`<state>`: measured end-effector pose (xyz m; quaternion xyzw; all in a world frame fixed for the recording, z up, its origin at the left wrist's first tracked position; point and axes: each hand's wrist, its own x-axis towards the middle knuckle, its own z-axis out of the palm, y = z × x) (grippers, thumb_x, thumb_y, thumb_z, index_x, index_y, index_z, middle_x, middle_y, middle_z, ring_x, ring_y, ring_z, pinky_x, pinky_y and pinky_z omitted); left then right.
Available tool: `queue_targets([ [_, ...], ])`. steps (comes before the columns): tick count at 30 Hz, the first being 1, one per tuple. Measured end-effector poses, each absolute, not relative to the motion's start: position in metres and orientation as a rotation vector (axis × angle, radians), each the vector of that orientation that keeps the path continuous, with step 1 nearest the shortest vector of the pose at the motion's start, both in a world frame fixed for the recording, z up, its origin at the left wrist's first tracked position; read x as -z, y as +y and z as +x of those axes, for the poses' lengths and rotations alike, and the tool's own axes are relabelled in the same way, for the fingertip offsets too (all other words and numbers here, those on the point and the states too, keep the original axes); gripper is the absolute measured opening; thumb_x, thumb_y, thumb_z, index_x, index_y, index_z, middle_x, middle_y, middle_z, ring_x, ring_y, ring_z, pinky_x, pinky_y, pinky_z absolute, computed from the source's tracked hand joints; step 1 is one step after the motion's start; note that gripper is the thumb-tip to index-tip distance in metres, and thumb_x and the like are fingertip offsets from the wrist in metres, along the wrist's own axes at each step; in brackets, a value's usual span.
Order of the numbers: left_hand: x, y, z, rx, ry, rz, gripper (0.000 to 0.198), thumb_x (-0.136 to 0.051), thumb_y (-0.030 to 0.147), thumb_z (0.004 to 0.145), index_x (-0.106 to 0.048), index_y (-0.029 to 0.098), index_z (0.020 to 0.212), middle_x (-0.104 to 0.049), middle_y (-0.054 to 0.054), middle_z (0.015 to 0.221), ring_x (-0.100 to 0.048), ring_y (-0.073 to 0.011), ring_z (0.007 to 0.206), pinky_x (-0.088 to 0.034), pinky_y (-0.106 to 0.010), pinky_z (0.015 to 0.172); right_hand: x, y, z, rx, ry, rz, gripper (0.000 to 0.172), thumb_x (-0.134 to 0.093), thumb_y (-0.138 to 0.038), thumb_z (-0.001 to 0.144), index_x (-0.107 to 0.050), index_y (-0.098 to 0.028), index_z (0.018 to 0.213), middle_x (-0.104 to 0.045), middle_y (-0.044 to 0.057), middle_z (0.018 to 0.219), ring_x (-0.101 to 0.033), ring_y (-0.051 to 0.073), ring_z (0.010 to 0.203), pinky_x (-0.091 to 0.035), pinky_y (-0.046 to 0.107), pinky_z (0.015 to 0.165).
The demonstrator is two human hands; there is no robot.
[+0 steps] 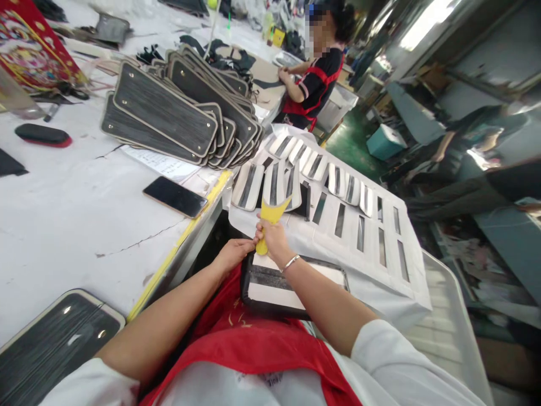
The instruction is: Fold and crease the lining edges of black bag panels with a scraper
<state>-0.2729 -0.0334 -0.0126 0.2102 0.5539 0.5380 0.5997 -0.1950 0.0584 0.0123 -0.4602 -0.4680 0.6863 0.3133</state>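
Note:
My right hand is closed around the handle of a yellow scraper-like tool with a flared, notched end pointing away from me. Below it, at my lap, lies a rounded panel with a black raised edge and white and dark bands. My left hand has its fingers pressed together at the panel's far left corner, close to the tool's handle. Exactly what the fingertips grip is partly hidden. Beyond the tool, white pads with dark stripes lie on a white slotted sheet.
On the white table to the left are stacked dark panels with studs, a phone, a dark case and another dark panel. A person works at the table's far side. A white bin stands right.

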Motion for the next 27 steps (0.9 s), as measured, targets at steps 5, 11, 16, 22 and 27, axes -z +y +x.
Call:
queue_targets([
  [5,0.013,-0.031,-0.277,-1.197,1.258,0.448,0.03,-0.069,0.028,0.058,-0.075,0.013,0.083,-0.07,-0.004,0.068,-0.059,-0.0164,0.068,-0.039,-0.027,0.065,-0.031,0.068,-0.188,-1.937,-1.19,-1.097,0.034,-0.067,-0.045,0.072,-0.058,-0.013,0.078,-0.052,-0.004,0.054,-0.048,0.007,0.041,-0.043,0.021,0.04],
  [11,0.011,-0.032,-0.274,-1.207,1.195,0.396,0.03,-0.071,0.03,0.06,-0.074,0.013,0.084,-0.072,-0.006,0.078,-0.063,-0.0196,0.078,-0.042,-0.031,0.077,-0.022,0.067,-0.202,-1.995,-1.288,-0.989,0.032,-0.072,-0.041,0.066,-0.057,-0.013,0.071,-0.044,-0.008,0.043,-0.038,0.005,0.035,-0.039,0.02,0.037],
  [16,0.023,-0.04,-0.271,-1.271,1.056,0.333,0.027,-0.072,0.027,0.061,-0.072,0.012,0.083,-0.072,-0.008,0.082,-0.065,-0.021,0.082,-0.044,-0.032,0.081,-0.018,0.063,-0.203,-1.97,-1.466,-0.949,0.029,-0.069,-0.04,0.069,-0.056,-0.014,0.067,-0.041,-0.009,0.041,-0.036,0.005,0.034,-0.036,0.021,0.036],
  [22,0.015,-0.041,-0.306,-1.52,0.784,0.349,0.046,-0.068,0.032,0.07,-0.059,0.024,0.115,-0.062,-0.005,0.121,-0.058,-0.0199,0.108,-0.045,-0.033,0.089,-0.019,0.056,-0.195,-1.765,-1.932,-0.818,0.031,-0.06,-0.042,0.077,-0.053,-0.017,0.06,-0.046,-0.005,0.044,-0.042,0.007,0.038,-0.034,0.021,0.039],
  [27,-0.023,-0.016,-0.319,-1.693,0.721,0.566,0.057,-0.07,0.048,0.067,-0.059,0.02,0.115,-0.065,-0.008,0.111,-0.061,-0.0228,0.101,-0.046,-0.036,0.087,-0.013,0.054,-0.188,-1.607,-2.094,-0.636,0.023,-0.059,-0.043,0.079,-0.064,-0.02,0.08,-0.059,-0.001,0.06,-0.055,0.013,0.057,-0.045,0.024,0.053],
])
